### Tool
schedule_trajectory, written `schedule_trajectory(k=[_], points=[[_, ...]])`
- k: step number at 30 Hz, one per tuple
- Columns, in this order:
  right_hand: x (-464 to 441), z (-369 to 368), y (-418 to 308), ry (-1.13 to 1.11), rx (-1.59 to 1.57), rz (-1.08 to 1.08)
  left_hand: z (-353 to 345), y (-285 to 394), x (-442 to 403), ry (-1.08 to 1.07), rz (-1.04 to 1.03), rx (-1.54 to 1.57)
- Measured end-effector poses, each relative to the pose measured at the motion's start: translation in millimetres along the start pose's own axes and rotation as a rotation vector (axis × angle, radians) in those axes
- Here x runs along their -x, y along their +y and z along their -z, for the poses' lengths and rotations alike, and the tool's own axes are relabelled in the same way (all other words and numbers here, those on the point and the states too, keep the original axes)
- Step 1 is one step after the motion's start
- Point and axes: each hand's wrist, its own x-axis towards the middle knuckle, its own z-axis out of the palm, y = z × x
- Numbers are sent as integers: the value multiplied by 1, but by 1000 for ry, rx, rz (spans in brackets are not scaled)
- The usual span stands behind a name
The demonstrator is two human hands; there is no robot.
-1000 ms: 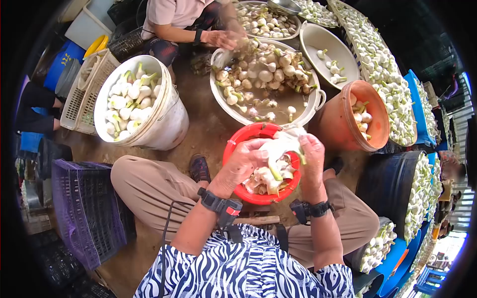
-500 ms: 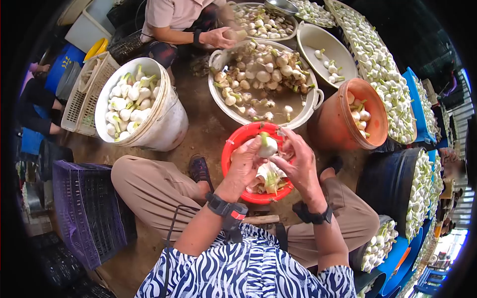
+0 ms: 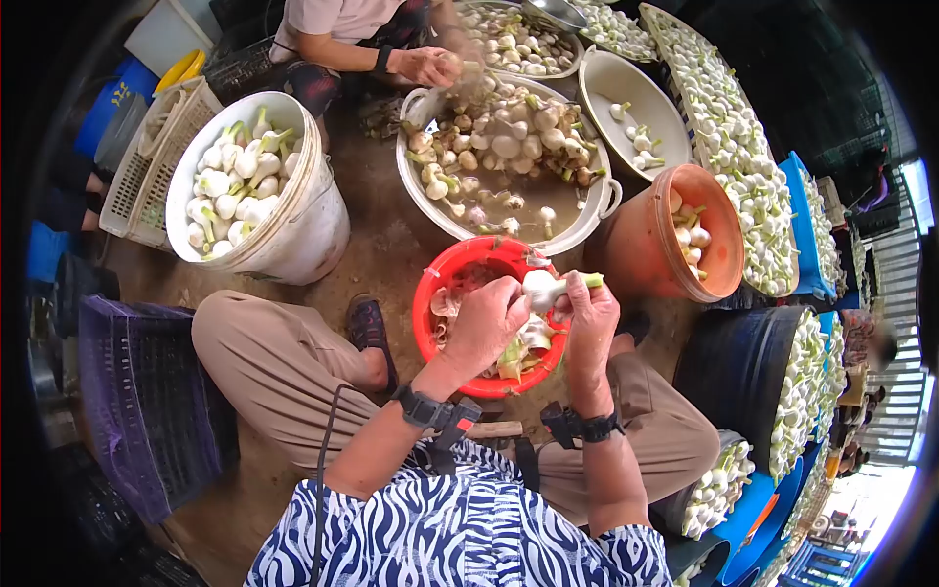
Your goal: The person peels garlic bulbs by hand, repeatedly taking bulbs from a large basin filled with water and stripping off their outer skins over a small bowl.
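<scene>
A white garlic bulb (image 3: 541, 288) with a short green stem is held over the red basin (image 3: 427, 339). My right hand (image 3: 589, 318) grips it by the stem, fingers closed. My left hand (image 3: 484, 318) is at the root side of the bulb with its fingers pinched together; what lies between them is too small to make out. Loose peeled skins (image 3: 520, 352) lie in the red basin below my hands. Just beyond the basin stands a wide white tub (image 3: 411, 191) of unpeeled garlic in brownish water.
A white bucket (image 3: 318, 220) of clean garlic stands left, an orange bucket (image 3: 626, 245) right. Across the tub a co-worker's hand (image 3: 425, 67) handles garlic. A purple-edged crate (image 3: 156, 391) is at left; a black barrel (image 3: 734, 367) at right.
The bulb has turned from stem-up to lying sideways, its stem now in my right hand. My left hand has moved to its root side. The whole view has shifted slightly.
</scene>
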Motion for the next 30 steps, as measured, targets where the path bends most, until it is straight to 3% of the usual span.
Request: schedule_trajectory(k=[2,5,7,9,11,13,15,17,18,19,21,22,23,25,27,30], points=[[3,-3,1,38,-19,-34,-1,-6,2,36,-149,-142],[5,-6,4,45,1,-57,2,-8,1,56,-113,-286],[2,-6,4,-1,-369,-137,10,-24,-5,68,-112,-364],[-1,0,-8,-23,-425,-207,7,-52,-12,94,-110,-453],[-13,-5,-7,-44,-361,-134,7,-88,-16,116,-517,-122],[-31,-23,-2,-127,-379,-75,30,-33,-13,-67,438,479],[-46,-65,-25,-201,-172,-41,33,-48,-15,-72,120,198],[-61,-122,-54,-450,-103,79,26,-54,-12,-124,266,-80],[-70,-152,-67,-528,71,107,18,-67,-2,-151,96,-119],[-85,-175,-66,-763,17,197,4,-91,3,-315,-30,-160],[-104,-203,-81,-863,-39,400,31,-51,-8,-652,40,-201],[-121,-203,-81,-839,-131,267,20,-76,-5,-550,-123,-260],[-147,-190,-74,-786,-146,281,7,-98,-5,-424,-274,-314],[-191,-144,-53,-632,433,463,24,-55,-18,-421,220,-20],[-237,-90,28,-666,1032,388,12,-69,-13,-302,28,-61],[-257,-31,133,-903,1239,347,4,-78,-30,-431,47,-131]])
